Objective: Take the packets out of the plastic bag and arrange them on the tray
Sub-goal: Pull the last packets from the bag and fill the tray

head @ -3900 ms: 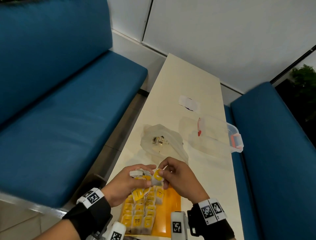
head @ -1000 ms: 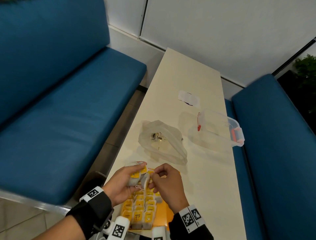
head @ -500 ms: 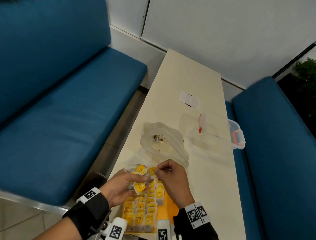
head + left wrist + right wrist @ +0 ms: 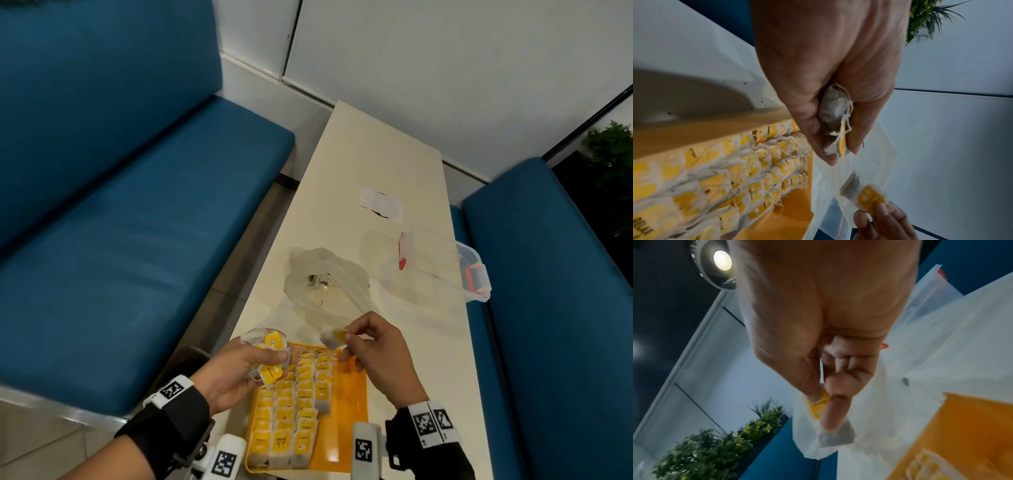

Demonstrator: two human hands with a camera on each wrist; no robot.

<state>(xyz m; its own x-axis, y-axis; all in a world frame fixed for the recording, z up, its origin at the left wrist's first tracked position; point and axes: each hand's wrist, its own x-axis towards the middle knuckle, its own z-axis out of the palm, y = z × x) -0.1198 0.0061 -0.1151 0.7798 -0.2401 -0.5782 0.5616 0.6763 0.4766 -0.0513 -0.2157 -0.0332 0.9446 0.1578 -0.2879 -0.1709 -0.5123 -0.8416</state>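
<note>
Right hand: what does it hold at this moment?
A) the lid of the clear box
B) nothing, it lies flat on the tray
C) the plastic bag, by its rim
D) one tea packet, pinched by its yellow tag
D: the right hand pinches a single tea packet by its yellow tag above the orange tray; the plastic bag lies apart on the table.

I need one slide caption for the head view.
Right hand pinches one yellow-tagged tea packet above the orange tray.
</note>
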